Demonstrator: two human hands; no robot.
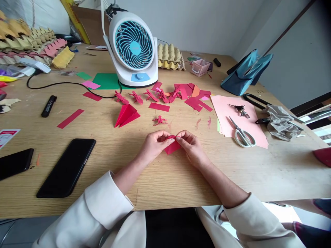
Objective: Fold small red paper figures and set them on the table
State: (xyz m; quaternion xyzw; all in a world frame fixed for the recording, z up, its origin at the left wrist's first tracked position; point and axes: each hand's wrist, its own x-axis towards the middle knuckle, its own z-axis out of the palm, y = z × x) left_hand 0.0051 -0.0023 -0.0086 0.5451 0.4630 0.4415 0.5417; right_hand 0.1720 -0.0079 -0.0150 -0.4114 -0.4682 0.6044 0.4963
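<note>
Between my two hands is a small piece of folded red paper [172, 147], its pointed end toward me. My left hand [156, 144] pinches its upper left edge between thumb and fingers. On the other side my right hand [190, 144] pinches the upper right edge, thumb on top. Just beyond my hands lies a small red paper figure [160, 120] with thin legs. A larger folded red paper piece [126, 115] rests to the left of it. Several similar red paper figures [136, 97] form a row farther back.
A white fan [134, 44] stands at the back. On the right, scissors [243, 134] and keys [241, 110] lie on pink paper sheets [222, 110], near a blue bag [244, 74]. Left are two phones [66, 167] and a black marker [49, 106]. Red paper scraps [193, 94] lie beyond the hands.
</note>
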